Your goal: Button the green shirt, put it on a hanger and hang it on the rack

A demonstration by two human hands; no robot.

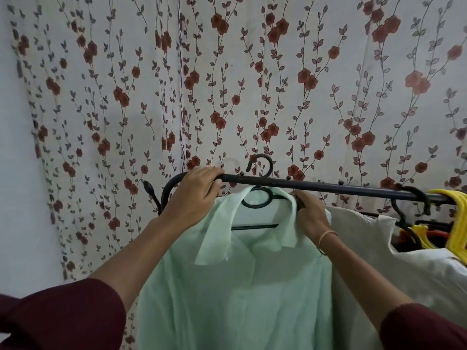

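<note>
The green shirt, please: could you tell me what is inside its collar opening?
A black hanger: its ring and thin crossbar show in the open collar of the green shirt, its hook above the rail. Its sloping arms are mostly covered by fabric.

A pale green shirt (240, 286) hangs on a black hanger (255, 198) whose hook sits over a black rack rail (328, 185). The left hand (195, 195) grips the rail's end. The right hand (312, 215) grips the green shirt beside its collar. A white garment (366, 248) and yellow hangers (454, 223) hang to the right, with a floral curtain (227, 84) behind.
</note>
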